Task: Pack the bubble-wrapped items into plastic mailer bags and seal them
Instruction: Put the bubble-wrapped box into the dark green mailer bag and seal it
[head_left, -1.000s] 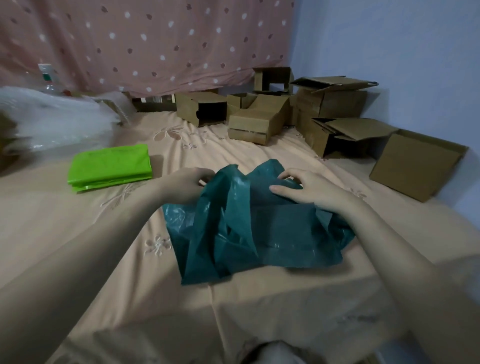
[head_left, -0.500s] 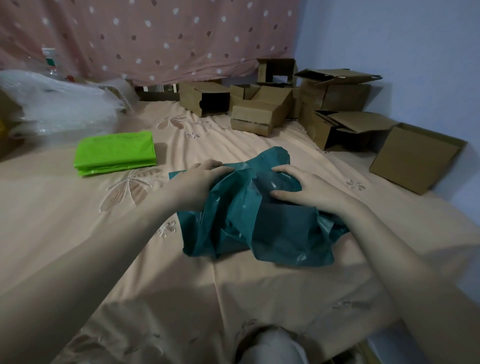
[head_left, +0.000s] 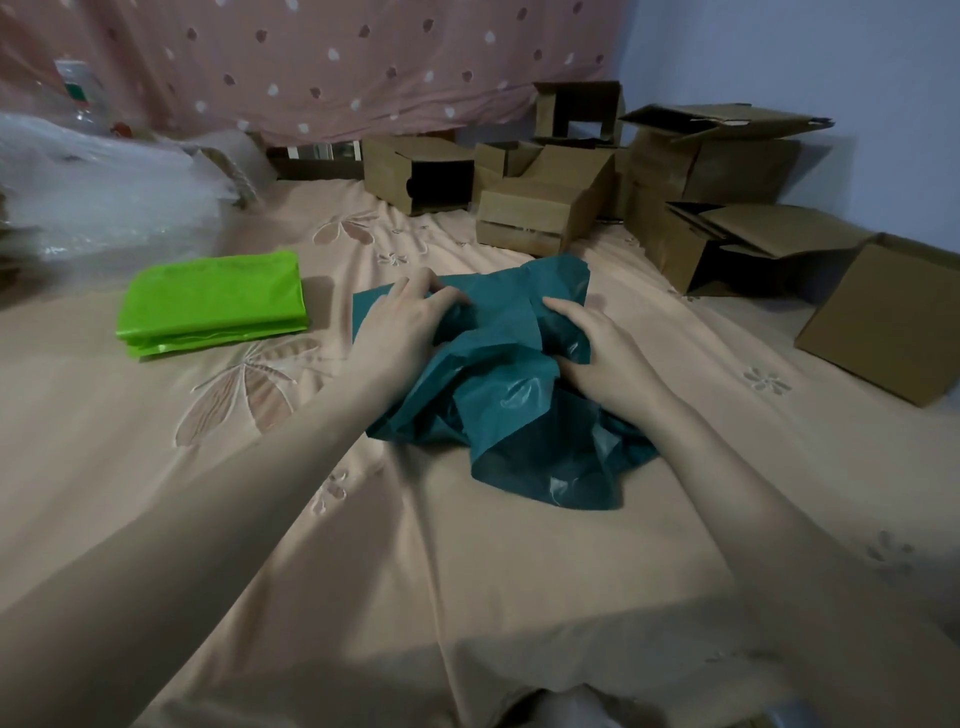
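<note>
Centrally, we grip the crumpled teal mailer bag (head_left: 498, 384) between left hand (head_left: 410, 322) and right hand (head_left: 597, 353), its length running toward lower right.

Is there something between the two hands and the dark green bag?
Nothing visible. The left hand and the right hand both rest directly on the crumpled teal mailer bag. The green stack lies apart, to the left.

Glossy plastic teal mailer bag (head_left: 498, 384) (crinkled); matt cloth bedsheet (head_left: 467, 571).

Two hands (head_left: 410, 322), one teal bag (head_left: 509, 395)
</note>
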